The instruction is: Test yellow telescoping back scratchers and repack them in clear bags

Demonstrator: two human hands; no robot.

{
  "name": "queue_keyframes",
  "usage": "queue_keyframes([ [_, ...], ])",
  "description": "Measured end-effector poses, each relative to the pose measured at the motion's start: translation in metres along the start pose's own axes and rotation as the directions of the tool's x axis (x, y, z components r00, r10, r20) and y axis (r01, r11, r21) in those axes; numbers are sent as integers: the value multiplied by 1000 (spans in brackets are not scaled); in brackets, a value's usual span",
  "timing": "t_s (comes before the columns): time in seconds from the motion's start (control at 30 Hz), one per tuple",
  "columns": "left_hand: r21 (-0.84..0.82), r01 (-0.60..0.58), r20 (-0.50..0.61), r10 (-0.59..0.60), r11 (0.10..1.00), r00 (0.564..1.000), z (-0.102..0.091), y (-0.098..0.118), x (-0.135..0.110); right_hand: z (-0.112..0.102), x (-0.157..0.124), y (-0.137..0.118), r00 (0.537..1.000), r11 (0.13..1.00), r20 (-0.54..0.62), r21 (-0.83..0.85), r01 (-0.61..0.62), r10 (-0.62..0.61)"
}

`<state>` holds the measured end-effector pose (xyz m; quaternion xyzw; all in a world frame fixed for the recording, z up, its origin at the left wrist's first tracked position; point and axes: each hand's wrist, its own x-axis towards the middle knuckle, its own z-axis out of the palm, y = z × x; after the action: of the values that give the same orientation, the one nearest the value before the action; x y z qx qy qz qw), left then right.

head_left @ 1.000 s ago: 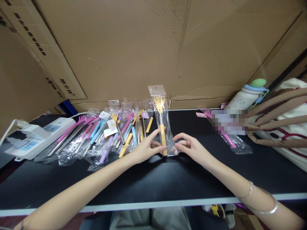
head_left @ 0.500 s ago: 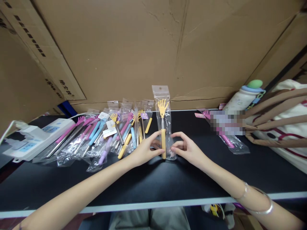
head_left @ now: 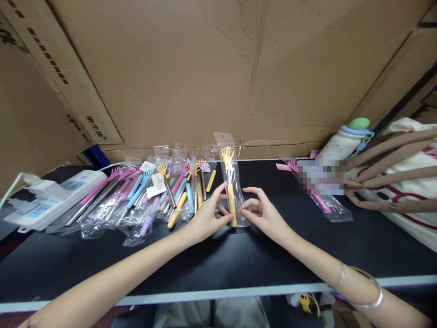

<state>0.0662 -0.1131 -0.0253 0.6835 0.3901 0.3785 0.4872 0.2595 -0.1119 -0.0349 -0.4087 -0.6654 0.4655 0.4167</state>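
Note:
A yellow back scratcher [head_left: 231, 200] with a hand-shaped head lies inside a clear plastic bag [head_left: 223, 138] in front of me. My left hand [head_left: 213, 213] grips its handle through the bag from the left, thumb near the lower end. On the other side, my right hand [head_left: 261, 209] pinches the bag's right edge between thumb and fingers. The bag's top end points toward the cardboard at the back. Just left of my left hand are several other back scratchers [head_left: 177, 210] in pink, blue, purple and yellow, many of them bagged.
A white power strip [head_left: 54, 200] with plugs sits at the left. To the right are a bagged pink back scratcher [head_left: 321, 202], a white bottle [head_left: 341, 146] and a cloth bag [head_left: 403, 182] with brown handles. A cardboard wall [head_left: 191, 73] closes off the back of the black table [head_left: 191, 269].
The top of the bagged yellow back scratcher has tipped down and slightly left, toward the table. Both hands stay at the same places on it.

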Motion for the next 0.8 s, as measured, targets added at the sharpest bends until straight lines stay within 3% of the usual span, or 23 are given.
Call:
queue_keyframes([
  [0.23, -89, -42, 16, 44, 995, 999, 4, 5, -3, 3, 9, 8, 997, 991, 68, 128, -49, 40],
  [0.47, -201, -94, 35, 103, 975, 994, -2, 6, 0, 13, 11, 0, 985, 949, 122, 275, -155, 126],
  [0.67, 7, -140, -17, 140, 990, 990, -1, 5, -1, 17, 13, -6, 990, 964, 32, 225, -139, 135],
  [0.8, 44, -39, -34, 41, 998, 999, -1, 0, 1, 14, 13, -10, 992, 969, 51, 213, -124, 116],
])
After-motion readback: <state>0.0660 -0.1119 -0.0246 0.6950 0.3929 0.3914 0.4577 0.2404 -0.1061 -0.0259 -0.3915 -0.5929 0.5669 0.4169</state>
